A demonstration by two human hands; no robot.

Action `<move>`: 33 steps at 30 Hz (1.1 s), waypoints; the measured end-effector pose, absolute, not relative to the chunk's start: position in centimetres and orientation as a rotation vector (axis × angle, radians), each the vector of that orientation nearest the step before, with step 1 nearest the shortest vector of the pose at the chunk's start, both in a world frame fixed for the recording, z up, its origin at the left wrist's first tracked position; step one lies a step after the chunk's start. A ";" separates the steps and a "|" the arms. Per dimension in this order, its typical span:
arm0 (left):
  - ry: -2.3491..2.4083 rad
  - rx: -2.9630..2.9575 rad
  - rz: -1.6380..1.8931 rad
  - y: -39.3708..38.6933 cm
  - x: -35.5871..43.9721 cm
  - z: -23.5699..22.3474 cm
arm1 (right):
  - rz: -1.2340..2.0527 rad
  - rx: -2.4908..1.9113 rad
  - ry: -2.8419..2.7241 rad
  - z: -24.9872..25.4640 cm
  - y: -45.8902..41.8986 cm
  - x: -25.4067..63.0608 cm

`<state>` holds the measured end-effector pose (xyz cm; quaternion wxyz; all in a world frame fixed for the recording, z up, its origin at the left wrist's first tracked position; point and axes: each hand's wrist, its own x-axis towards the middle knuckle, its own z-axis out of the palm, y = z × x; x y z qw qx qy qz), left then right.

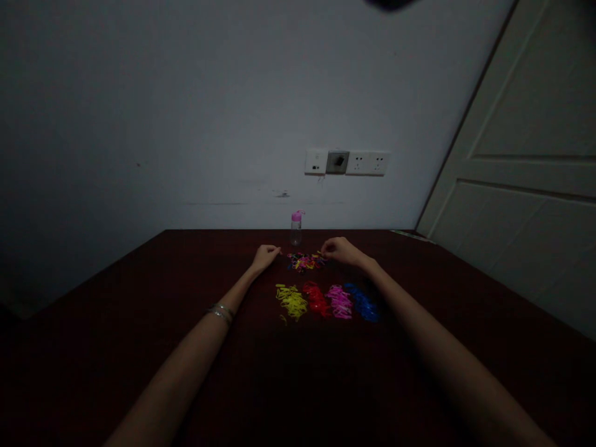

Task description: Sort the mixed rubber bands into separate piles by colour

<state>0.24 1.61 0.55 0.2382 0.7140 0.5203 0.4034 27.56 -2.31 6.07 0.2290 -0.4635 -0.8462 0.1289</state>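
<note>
A mixed pile of small coloured bands lies on the dark red table. My left hand rests just left of it with fingers curled in a pinch. My right hand sits at the pile's right edge, fingers pinched together on something too small to name. Nearer to me lie sorted heaps: yellow, red, pink and blue. Bangles circle my left wrist.
A small clear bottle with a pink cap stands at the table's far edge against the white wall. Wall sockets sit above it. A white door is at the right. The room is dim.
</note>
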 end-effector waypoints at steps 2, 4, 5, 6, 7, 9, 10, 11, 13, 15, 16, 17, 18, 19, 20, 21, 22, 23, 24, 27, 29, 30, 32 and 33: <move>1.419 1.953 1.098 1.5 0.3 0.6 | 0.400 -1.239 -2.334 6.3 -3.1 27.0; 1.418 1.946 1.096 1.5 0.3 0.7 | 0.433 -1.169 -2.371 6.5 -4.4 26.0; 1.416 1.940 1.098 1.5 0.3 0.7 | 0.439 -1.131 -2.403 6.5 -5.1 25.4; 1.415 1.935 1.102 1.5 0.3 0.7 | 0.436 -1.078 -2.449 6.6 -5.9 24.7; 1.414 1.930 1.107 1.5 0.3 0.7 | 0.443 -1.034 -2.484 6.6 -6.7 24.0; 1.416 1.925 1.107 1.5 0.4 0.7 | 0.478 -0.953 -2.573 6.6 -8.1 22.7; 1.417 1.927 1.105 1.5 0.4 0.7 | 0.487 -0.909 -2.610 6.6 -8.7 22.1; 1.418 1.932 1.104 1.4 0.4 0.8 | 0.494 -0.872 -2.638 6.6 -9.2 21.6; 1.416 1.947 1.106 1.3 0.5 0.8 | 0.493 -0.815 -2.679 6.5 -9.9 20.7; 1.416 1.962 1.110 1.2 0.5 0.9 | 0.488 -0.784 -2.703 6.4 -10.3 20.2; 1.418 1.965 1.113 1.1 0.5 1.0 | 0.490 -0.776 -2.712 6.4 -10.4 20.1; 1.422 1.965 1.119 1.0 0.6 1.0 | 0.498 -0.773 -2.717 6.4 -10.5 20.0; 1.424 1.964 1.127 1.0 0.6 1.1 | 0.512 -0.775 -2.720 6.5 -10.6 20.0; 1.424 1.963 1.142 1.0 0.6 1.1 | 0.529 -0.783 -2.717 6.6 -10.6 20.1; 1.424 1.963 1.159 0.9 0.7 1.0 | 0.545 -0.796 -2.710 6.8 -10.7 20.3; 1.426 1.963 1.177 1.0 0.7 1.0 | 0.556 -0.812 -2.696 7.1 -10.7 20.5; 1.432 1.967 1.189 1.0 0.7 1.0 | 0.561 -0.834 -2.676 7.4 -10.7 20.9; 1.441 1.974 1.190 1.1 0.8 0.9 | 0.562 -0.861 -2.646 7.8 -10.7 21.3; 1.452 1.989 1.178 1.2 0.8 0.9 | 0.563 -0.889 -2.611 8.2 -10.7 21.8; 1.472 2.071 1.054 1.4 1.0 1.0 | 0.568 -0.964 -2.490 9.2 -10.5 23.5; 1.488 2.116 0.943 1.4 1.2 1.4 | 0.571 -0.993 -2.423 9.7 -10.2 24.7; 1.498 2.125 0.894 1.4 1.3 1.7 | 0.571 -1.007 -2.399 9.9 -10.1 25.3; 1.511 2.125 0.824 1.2 1.7 2.4 | 0.574 -1.046 -2.366 10.2 -10.0 26.3; 1.506 2.126 0.802 1.0 1.9 2.8 | 0.573 -1.071 -2.355 10.3 -9.9 26.7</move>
